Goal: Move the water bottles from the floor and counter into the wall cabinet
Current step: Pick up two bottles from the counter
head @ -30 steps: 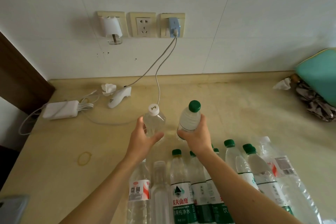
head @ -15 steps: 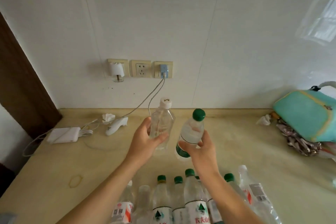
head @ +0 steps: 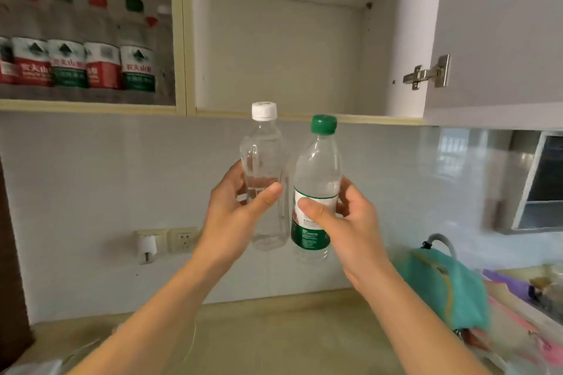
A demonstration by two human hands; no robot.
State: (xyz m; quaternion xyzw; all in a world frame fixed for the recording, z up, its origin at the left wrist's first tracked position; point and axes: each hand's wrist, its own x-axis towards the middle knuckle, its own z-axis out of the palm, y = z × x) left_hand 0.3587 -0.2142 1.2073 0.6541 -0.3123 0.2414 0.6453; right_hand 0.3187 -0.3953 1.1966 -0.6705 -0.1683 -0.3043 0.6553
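Observation:
My left hand grips a clear white-capped bottle with no label, held upright. Beside it, my right hand grips a green-capped bottle with a green and white label. Both bottles are raised in front of the tiled wall, just below the wall cabinet. The cabinet's right compartment stands open with nothing on its shelf. In the left compartment, several red- and green-labelled bottles stand in a row.
The open cabinet door with a metal hinge sticks out at upper right. A teal bag lies on the beige counter at right. Wall sockets sit low on the tiles. A dark wooden panel borders the left.
Both hands have lifted their bottles from just above the counter up to just below the cabinet. My view has tilted upward, so the bottles on the counter have dropped out of sight.

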